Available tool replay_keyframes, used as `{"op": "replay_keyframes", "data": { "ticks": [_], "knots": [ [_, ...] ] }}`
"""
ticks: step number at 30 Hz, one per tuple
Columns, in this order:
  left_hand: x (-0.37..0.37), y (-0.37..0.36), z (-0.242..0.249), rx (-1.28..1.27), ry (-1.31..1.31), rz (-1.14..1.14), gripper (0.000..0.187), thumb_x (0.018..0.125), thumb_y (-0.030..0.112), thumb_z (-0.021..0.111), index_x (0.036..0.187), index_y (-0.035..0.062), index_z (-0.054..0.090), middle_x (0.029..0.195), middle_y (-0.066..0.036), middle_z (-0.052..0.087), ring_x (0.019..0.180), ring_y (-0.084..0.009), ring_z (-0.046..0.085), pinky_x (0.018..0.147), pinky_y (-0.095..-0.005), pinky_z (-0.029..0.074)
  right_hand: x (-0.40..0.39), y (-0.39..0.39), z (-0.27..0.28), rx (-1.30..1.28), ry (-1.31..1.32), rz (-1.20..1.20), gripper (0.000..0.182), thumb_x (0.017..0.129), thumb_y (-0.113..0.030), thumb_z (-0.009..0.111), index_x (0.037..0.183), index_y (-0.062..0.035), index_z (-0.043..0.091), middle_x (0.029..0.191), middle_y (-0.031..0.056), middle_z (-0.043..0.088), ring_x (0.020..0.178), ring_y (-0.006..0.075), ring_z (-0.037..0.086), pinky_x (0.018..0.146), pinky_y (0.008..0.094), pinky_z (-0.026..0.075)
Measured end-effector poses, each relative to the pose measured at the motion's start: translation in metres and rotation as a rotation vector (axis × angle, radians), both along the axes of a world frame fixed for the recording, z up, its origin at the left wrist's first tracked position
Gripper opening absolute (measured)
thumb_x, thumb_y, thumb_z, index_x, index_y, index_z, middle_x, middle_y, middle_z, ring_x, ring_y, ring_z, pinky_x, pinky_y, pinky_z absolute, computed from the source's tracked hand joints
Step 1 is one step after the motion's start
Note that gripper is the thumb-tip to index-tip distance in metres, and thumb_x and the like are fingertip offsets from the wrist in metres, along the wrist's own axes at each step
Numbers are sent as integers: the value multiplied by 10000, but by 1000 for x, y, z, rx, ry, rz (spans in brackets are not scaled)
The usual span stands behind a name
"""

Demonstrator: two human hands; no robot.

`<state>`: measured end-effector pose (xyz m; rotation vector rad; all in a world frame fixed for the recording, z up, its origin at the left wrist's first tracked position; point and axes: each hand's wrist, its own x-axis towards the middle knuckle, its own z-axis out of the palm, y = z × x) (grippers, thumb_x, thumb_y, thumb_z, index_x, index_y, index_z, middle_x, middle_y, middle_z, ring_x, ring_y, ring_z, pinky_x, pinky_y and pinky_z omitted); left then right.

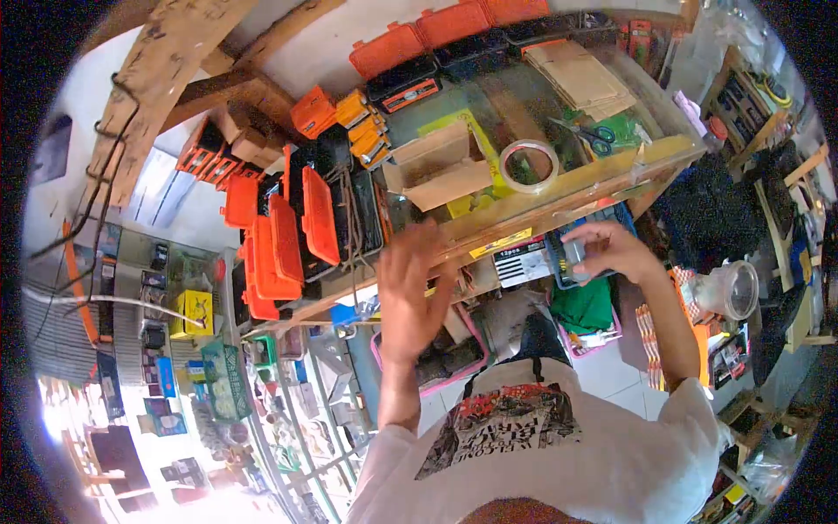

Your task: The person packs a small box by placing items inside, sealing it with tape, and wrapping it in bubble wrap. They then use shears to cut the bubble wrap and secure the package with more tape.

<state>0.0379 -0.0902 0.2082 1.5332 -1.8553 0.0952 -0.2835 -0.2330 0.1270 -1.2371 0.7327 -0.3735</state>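
Observation:
My left hand [412,284] is raised at the front edge of the glass-topped counter, fingers stretched out and slightly blurred, holding nothing. An open cardboard box [441,170] lies on the counter just beyond it. My right hand [611,249] is off the counter's front edge, its fingers and thumb curled round a small greyish, see-through thing [573,251] that I cannot make out. A blue basket [559,272] is below and behind that hand. Between the hands, on the counter, rests a roll of tape [552,175]. Scissors [601,136] lie farther back at the right.
Orange-lidded cases [284,249] stand at the left, with orange boxes [368,140] behind. Flat cardboard pieces [580,79] lie at the back right. Under the counter are a black-and-white pack [522,265] and a green cloth [583,306]. A clear jar [740,290] is at the right.

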Motion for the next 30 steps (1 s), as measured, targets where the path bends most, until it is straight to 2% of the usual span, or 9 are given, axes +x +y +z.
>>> {"op": "replay_keyframes", "data": {
  "ticks": [4, 8, 10, 12, 16, 19, 22, 26, 30],
  "knots": [
    [10, -44, 18, -121, -191, 140, 357, 854, 138, 722, 1193, 57, 644, 1286, -172, 576, 1224, -391, 531, 1010, -495, 421, 45, -23, 96, -512, -114, 130, 541, 753, -124, 854, 1259, -72, 670, 1080, 47, 705, 927, 141, 669, 857, 338, 547],
    [28, -72, 2, -90, -243, 185, 357, 861, 178, 715, 1193, 62, 651, 1306, -187, 556, 1244, -395, 516, 1009, -504, 426, 127, -66, 158, -649, -262, 142, 581, 721, -77, 851, 1259, -18, 639, 1050, 60, 684, 913, 136, 652, 817, 307, 556],
    [30, -74, -6, -55, -237, 192, 353, 866, 194, 711, 1194, 76, 658, 1316, -204, 550, 1264, -405, 505, 1009, -509, 431, 167, -89, 168, -754, -159, 260, 551, 721, -92, 849, 1232, -22, 656, 1021, 67, 692, 902, 153, 656, 767, 326, 563],
    [29, -74, -10, -29, -228, 193, 343, 869, 206, 708, 1192, 98, 666, 1332, -219, 539, 1287, -414, 490, 1009, -514, 435, 203, -110, 159, -1340, -115, 389, 488, 709, -101, 853, 1168, -49, 695, 958, 84, 710, 854, 178, 669, 729, 346, 559],
    [25, -67, -16, -7, -181, 218, 331, 889, 215, 692, 1215, 167, 662, 1400, -247, 485, 1346, -436, 448, 1039, -529, 426, 228, -97, 156, -1531, 272, 617, 493, 634, -46, 817, 1118, -98, 733, 927, 155, 734, 859, 329, 702, 735, 424, 553],
    [19, -64, -13, 25, -148, 219, 363, 916, 215, 671, 1273, 171, 617, 1448, -270, 423, 1358, -486, 416, 1085, -548, 400, 238, -91, 156, -1545, 453, 662, 478, 651, -29, 787, 1120, -107, 737, 977, 167, 731, 912, 381, 687, 770, 455, 548],
    [19, -67, -19, -40, -131, 168, 375, 919, 220, 669, 1283, 163, 603, 1456, -291, 397, 1361, -529, 386, 1098, -562, 390, 235, -94, 152, -1538, 410, 690, 461, 676, -5, 755, 1127, -96, 732, 984, 172, 732, 923, 392, 683, 798, 468, 543],
    [13, -70, -25, -67, -61, 164, 398, 910, 198, 676, 1292, 122, 595, 1454, -314, 386, 1372, -544, 358, 1120, -566, 361, 217, -99, 148, -1598, 226, 622, 442, 748, -79, 786, 1183, -69, 711, 981, 173, 738, 939, 384, 692, 817, 446, 550],
    [9, -67, -27, -101, -37, 162, 473, 903, 187, 694, 1340, 73, 556, 1494, -348, 295, 1403, -566, 283, 1153, -558, 320, 191, -100, 157, -1376, 194, 450, 389, 856, -210, 765, 1199, -40, 694, 1012, 178, 741, 931, 316, 718, 828, 397, 559]
  ]
}}
